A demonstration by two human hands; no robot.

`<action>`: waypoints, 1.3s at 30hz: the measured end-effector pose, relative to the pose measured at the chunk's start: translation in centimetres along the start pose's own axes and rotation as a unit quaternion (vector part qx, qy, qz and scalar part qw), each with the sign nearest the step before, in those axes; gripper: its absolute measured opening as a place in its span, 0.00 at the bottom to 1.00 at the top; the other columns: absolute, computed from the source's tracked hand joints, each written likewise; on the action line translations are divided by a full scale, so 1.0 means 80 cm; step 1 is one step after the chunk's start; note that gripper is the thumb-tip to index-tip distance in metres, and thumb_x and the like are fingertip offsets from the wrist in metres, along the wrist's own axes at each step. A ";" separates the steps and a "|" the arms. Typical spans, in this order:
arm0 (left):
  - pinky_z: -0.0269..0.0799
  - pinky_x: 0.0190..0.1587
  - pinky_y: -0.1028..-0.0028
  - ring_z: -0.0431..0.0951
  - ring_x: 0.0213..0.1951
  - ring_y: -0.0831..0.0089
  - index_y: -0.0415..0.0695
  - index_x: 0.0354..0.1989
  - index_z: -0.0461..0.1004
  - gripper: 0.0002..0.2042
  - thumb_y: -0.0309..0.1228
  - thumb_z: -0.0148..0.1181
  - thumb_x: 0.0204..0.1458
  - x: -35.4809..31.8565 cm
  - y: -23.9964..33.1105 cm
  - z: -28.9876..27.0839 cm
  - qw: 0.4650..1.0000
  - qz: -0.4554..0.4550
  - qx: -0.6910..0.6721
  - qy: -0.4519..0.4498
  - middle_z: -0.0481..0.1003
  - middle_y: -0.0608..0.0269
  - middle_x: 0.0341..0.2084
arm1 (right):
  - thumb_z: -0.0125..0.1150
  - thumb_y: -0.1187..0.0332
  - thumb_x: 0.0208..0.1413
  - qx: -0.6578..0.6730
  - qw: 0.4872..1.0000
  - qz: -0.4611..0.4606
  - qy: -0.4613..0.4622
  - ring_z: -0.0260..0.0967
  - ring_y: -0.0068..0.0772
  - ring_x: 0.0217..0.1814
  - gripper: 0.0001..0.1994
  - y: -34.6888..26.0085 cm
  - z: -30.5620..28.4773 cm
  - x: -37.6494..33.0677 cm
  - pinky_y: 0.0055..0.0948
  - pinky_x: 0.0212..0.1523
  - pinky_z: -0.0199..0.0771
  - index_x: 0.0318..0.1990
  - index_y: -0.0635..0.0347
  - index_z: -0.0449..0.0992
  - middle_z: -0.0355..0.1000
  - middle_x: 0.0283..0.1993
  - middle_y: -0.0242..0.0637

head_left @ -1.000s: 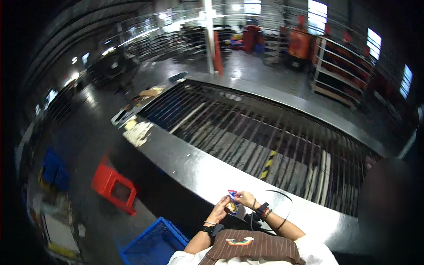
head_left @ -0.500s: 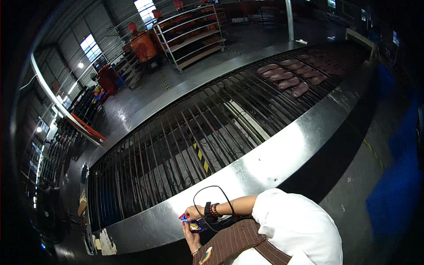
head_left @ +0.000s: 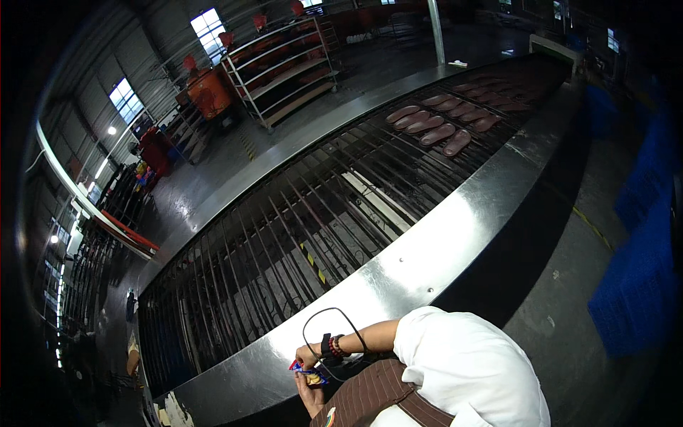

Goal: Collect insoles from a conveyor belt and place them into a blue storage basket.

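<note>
your right hand (head_left: 306, 355) pinches red-blue packet (head_left: 314, 378), left hand (head_left: 309, 398) clamped on it too, beside near edge of conveyor (head_left: 455, 235); since second ago your view swung right, revealing brown soles (head_left: 432, 135) toward far right; two-handed handling continues.

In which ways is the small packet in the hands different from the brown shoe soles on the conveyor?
Colour: the small packet shows blue, red and yellow, while the shoe soles are brown.
Number: one packet is seen, but many soles, in rows.
Support: the packet is in the grip of the left hand and right hand; the soles lie on the barred conveyor.
</note>
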State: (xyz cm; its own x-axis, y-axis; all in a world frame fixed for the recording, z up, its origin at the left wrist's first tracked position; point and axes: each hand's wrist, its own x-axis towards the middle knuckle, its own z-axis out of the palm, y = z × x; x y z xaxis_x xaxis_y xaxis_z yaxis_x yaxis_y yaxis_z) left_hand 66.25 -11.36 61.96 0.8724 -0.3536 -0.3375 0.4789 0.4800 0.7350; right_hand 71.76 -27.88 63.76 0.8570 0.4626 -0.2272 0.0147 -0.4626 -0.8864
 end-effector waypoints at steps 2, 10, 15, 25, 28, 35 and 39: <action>0.66 0.40 0.72 0.68 0.40 0.71 0.44 0.50 0.58 0.16 0.35 0.45 0.55 0.008 -0.004 -0.001 1.000 -0.002 0.009 -0.016 0.66 0.61 0.40 | 0.57 0.65 0.39 -0.003 1.000 -0.003 0.014 0.68 0.37 0.24 0.11 -0.008 0.007 0.013 0.33 0.24 0.66 0.27 0.65 0.74 0.71 0.25 0.44; 0.63 0.49 0.62 0.64 0.50 0.61 0.43 0.55 0.53 0.24 0.40 0.47 0.53 0.046 -0.018 -0.014 0.992 -0.022 0.093 -0.085 0.60 0.53 0.50 | 0.57 0.66 0.39 -0.028 0.998 -0.006 0.053 0.67 0.37 0.22 0.10 -0.003 0.013 0.018 0.33 0.23 0.65 0.26 0.65 0.73 0.71 0.24 0.44; 0.63 0.49 0.63 0.64 0.50 0.61 0.43 0.55 0.53 0.23 0.40 0.46 0.53 0.053 -0.015 -0.001 0.989 -0.020 0.099 -0.106 0.60 0.53 0.50 | 0.56 0.67 0.40 -0.050 0.997 -0.032 0.048 0.66 0.37 0.22 0.10 -0.008 0.018 0.014 0.33 0.22 0.64 0.26 0.66 0.73 0.70 0.23 0.44; 0.63 0.49 0.64 0.65 0.50 0.61 0.43 0.55 0.54 0.22 0.39 0.46 0.54 0.073 -0.028 0.032 0.981 -0.035 0.112 -0.152 0.60 0.53 0.50 | 0.55 0.67 0.40 -0.084 0.993 -0.069 0.040 0.65 0.38 0.20 0.09 -0.004 0.020 0.010 0.33 0.21 0.63 0.24 0.66 0.73 0.69 0.21 0.43; 0.62 0.50 0.65 0.65 0.50 0.62 0.42 0.55 0.54 0.22 0.39 0.46 0.54 0.089 -0.047 0.067 0.976 -0.046 0.112 -0.183 0.60 0.53 0.50 | 0.55 0.68 0.40 -0.097 0.992 -0.061 0.053 0.65 0.38 0.20 0.09 -0.013 -0.002 -0.007 0.33 0.20 0.63 0.24 0.66 0.72 0.69 0.21 0.43; 0.62 0.50 0.66 0.65 0.50 0.62 0.42 0.54 0.54 0.22 0.38 0.46 0.54 0.074 -0.038 0.047 0.982 -0.030 0.108 -0.152 0.60 0.53 0.50 | 0.54 0.71 0.38 -0.083 0.973 -0.103 0.188 0.65 0.41 0.20 0.08 -0.027 0.005 -0.025 0.33 0.21 0.64 0.22 0.69 0.70 0.65 0.17 0.46; 0.63 0.48 0.72 0.67 0.46 0.71 0.45 0.51 0.58 0.16 0.26 0.45 0.54 -0.013 0.011 0.020 0.864 0.234 0.423 -0.143 0.64 0.61 0.46 | 0.52 0.68 0.45 -0.156 0.957 -0.170 0.177 0.68 0.43 0.28 0.11 -0.035 0.004 -0.024 0.34 0.31 0.69 0.38 0.58 0.72 0.67 0.35 0.48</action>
State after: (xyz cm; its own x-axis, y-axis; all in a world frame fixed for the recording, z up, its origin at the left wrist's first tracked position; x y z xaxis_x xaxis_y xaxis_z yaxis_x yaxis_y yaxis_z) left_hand 65.59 -11.84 63.92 0.8337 -0.5210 0.1829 -0.2676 -0.0914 0.9592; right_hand 69.92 -27.21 66.54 0.8957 0.3663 0.2522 0.4287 -0.5602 -0.7088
